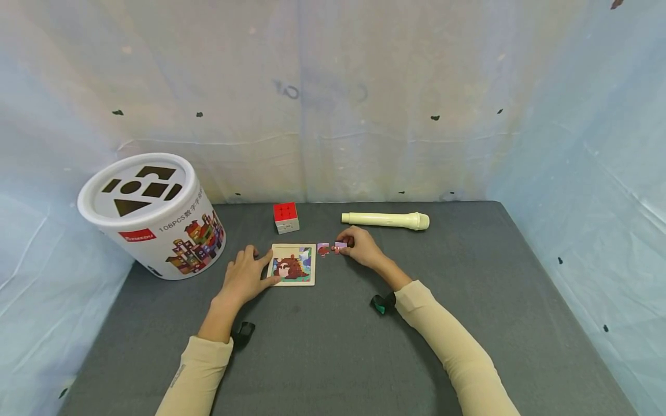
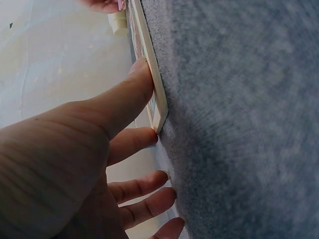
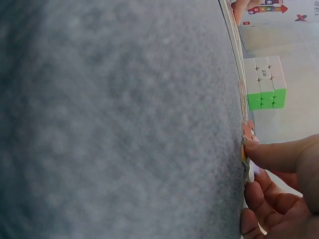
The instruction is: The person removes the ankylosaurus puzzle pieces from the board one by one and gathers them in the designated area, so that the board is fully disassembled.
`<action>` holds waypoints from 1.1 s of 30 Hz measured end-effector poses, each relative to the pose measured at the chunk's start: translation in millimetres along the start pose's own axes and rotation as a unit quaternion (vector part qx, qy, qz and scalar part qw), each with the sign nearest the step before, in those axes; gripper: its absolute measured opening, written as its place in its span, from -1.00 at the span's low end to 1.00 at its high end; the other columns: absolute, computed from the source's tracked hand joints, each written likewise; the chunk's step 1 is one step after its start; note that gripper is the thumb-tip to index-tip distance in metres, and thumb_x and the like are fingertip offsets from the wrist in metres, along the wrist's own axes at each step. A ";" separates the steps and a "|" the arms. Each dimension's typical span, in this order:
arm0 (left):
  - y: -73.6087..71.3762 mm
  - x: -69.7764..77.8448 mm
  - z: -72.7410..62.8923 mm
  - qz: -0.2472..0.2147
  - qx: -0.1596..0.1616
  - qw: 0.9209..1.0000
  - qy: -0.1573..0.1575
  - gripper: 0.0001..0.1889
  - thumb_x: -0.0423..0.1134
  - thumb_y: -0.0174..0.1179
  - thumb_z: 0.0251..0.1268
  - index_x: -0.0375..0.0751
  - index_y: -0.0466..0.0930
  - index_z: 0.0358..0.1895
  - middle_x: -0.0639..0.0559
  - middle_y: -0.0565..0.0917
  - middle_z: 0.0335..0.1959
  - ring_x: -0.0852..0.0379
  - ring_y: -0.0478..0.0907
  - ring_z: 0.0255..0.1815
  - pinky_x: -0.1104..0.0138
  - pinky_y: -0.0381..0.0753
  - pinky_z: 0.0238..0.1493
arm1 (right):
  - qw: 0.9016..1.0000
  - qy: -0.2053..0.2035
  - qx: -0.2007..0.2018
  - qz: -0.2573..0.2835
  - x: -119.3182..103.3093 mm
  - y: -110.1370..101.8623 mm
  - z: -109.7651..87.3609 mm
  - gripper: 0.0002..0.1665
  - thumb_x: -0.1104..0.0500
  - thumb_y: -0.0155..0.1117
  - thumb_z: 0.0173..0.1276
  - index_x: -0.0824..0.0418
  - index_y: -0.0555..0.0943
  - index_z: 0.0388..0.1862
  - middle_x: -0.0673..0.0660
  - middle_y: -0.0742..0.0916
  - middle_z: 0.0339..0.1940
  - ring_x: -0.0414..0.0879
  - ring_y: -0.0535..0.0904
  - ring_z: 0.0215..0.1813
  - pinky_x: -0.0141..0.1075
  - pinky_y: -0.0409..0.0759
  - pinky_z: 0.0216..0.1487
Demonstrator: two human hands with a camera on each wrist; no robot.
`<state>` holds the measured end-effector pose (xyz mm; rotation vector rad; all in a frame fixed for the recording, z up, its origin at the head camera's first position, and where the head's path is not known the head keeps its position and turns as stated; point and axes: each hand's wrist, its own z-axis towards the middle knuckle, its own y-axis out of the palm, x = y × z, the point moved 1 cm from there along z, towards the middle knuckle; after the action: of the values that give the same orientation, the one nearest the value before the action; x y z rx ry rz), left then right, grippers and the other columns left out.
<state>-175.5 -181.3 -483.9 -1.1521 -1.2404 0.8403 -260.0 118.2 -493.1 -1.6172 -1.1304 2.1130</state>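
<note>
A square wooden jigsaw puzzle [image 1: 313,266] with a brown dinosaur-like picture lies flat on the grey cloth. My left hand [image 1: 244,276] rests at its left side, the thumb on the lower left corner and the index fingertip by the upper left. In the left wrist view the other fingers are spread, their tips at the cloth. To the right of the board, my right hand [image 1: 361,248] pinches a small pink-and-purple puzzle piece [image 1: 339,245] between thumb and fingers, low over the cloth. Another loose puzzle piece [image 1: 323,249] lies between that piece and the board.
Behind the board stands a red-topped puzzle cube [image 1: 286,218], and a pale yellow toy microphone [image 1: 385,220] lies to its right. A large white bucket [image 1: 151,216] with shaped holes in its lid stands at the left. Plastic sheeting [image 1: 333,115] walls the table's back and sides.
</note>
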 end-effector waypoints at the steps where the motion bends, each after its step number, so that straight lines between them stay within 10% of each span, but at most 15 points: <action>1: 0.0 0.0 0.0 0.000 0.000 1.000 0.000 -0.21 0.15 0.33 0.26 -0.16 0.35 0.47 -0.35 0.32 0.17 -0.27 0.33 0.08 -0.14 0.37 -0.06 | 1.000 0.000 0.000 -0.002 0.2 0.1 0.1 -0.77 0.36 0.44 0.26 0.32 0.72 -0.09 0.13 0.63 -0.27 -0.07 0.44 -0.27 -0.24 0.40 -0.21; 24: -0.5 0.2 -0.6 -0.004 -0.007 1.000 -0.004 -0.21 0.15 0.31 0.28 -0.15 0.32 0.49 -0.33 0.31 0.16 -0.25 0.31 0.07 -0.10 0.36 -0.08 | 0.997 -0.076 0.011 0.007 3.3 -2.2 0.3 -0.83 0.40 0.42 0.19 0.34 0.75 -0.21 0.13 0.66 -0.32 -0.03 0.49 -0.30 -0.20 0.45 -0.22; 33: -0.6 0.0 0.1 -0.004 -0.004 1.000 0.000 -0.21 0.14 0.31 0.28 -0.17 0.33 0.48 -0.34 0.31 0.16 -0.26 0.31 0.07 -0.11 0.36 -0.09 | 0.999 -0.029 -0.004 -0.019 -0.7 -1.8 0.8 -0.81 0.41 0.42 0.22 0.37 0.75 -0.17 0.21 0.68 -0.26 0.08 0.51 -0.23 -0.19 0.42 -0.17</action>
<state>-175.6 -181.4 -483.3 -1.1531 -1.2480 0.8306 -261.0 118.6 -491.3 -1.5361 -1.1796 2.1465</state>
